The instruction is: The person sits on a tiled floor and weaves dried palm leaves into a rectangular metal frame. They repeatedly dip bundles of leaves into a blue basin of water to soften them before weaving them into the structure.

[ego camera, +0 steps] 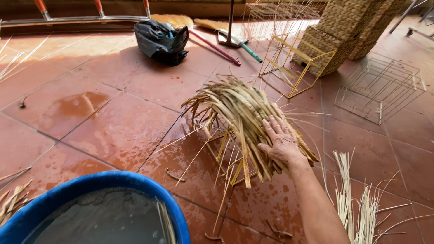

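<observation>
- We are pressing our right hand [282,140], fingers spread flat, on the reeds [239,117] draped over a yellow frame [228,158].
- A blue tub [68,194] is sitting near the wet floor's [113,131] near edge.

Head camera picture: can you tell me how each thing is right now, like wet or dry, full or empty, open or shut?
Right hand: open, palm flat on the reed bundle.
Reed bundle: damp-looking, draped over a yellow wire frame.
Blue tub: holds murky water.
Floor tiles: wet and shiny.
Black bag: crumpled, lying on the floor.
Brooms: lying flat.
Woven baskets: stacked, tipped over.
Grey wire frames: bare, nested.
</observation>
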